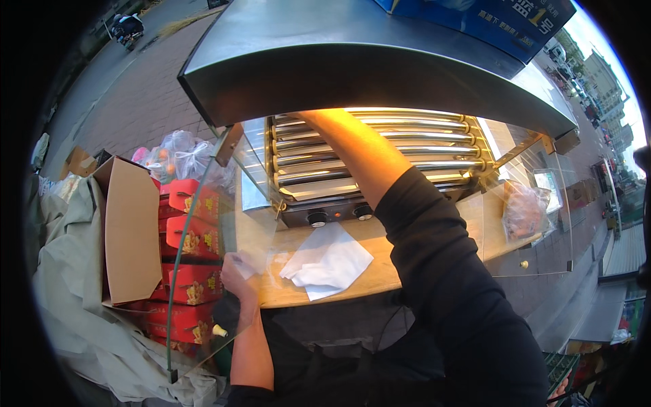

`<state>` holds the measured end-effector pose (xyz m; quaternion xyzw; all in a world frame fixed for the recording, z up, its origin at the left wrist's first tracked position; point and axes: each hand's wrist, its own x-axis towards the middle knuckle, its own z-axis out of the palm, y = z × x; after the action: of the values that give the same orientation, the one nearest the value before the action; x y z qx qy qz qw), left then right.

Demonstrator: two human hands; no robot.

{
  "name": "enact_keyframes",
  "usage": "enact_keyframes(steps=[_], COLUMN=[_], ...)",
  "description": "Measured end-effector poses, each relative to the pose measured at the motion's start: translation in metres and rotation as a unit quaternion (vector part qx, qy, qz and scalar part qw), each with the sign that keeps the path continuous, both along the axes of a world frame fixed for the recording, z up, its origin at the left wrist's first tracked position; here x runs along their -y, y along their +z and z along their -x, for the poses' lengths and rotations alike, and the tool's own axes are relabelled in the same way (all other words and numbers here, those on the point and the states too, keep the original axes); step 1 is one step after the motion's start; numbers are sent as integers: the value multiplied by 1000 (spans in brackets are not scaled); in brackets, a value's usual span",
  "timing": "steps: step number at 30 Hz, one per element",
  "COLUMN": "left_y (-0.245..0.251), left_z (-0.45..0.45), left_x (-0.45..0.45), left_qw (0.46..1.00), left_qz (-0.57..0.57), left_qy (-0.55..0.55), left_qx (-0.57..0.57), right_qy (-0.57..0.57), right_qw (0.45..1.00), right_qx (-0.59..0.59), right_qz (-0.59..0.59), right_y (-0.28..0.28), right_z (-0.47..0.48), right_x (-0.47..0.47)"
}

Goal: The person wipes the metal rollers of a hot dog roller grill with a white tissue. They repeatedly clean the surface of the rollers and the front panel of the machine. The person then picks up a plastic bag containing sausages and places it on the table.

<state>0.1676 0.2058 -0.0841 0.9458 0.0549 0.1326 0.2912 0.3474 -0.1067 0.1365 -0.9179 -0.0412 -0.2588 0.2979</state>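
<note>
Before me a hot-dog roller grill (374, 164) stands under a metal hood (376, 84), its steel rollers lit by warm light. My right arm reaches over the rollers from the front. The right hand itself is out of view behind the hood. On the grill's front panel are two black knobs (318, 220) and a small red light (337, 214). My left hand (235, 279) is curled at the left edge of the wooden counter (386, 277), seen through glass, with a bit of white tissue (246, 267) in it. A crumpled white cloth (328, 262) lies flat below the knobs.
Glass doors swing outward, with a pale knob (219, 330) left and another knob (524, 264) right. Red printed cartons (196, 239) and a cardboard box (133, 231) stand left. A bag of sausage-like food (524, 211) sits right. A blue box (488, 30) rests on the hood.
</note>
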Motion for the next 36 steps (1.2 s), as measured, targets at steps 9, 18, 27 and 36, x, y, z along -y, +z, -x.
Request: enact_keyframes(steps=[9,18,27,36], left_y=[0,-17,-6,12], left_z=[-1,-7,-16,-5], left_x=[0,-6,-1,4], left_qw=[999,999,993,997], left_qz=[-24,31,-33,-10], left_qy=[-3,-11,73,40], left_qx=[34,24,-88,-67], right_qy=[-130,-248,-258,-60], right_qw=[983,950,955,997], right_qx=[-34,26,68,55], right_qz=[124,190,131,3], right_y=[-35,-15,1,-39], right_z=[8,69,96,15], right_x=[118,273,302,122])
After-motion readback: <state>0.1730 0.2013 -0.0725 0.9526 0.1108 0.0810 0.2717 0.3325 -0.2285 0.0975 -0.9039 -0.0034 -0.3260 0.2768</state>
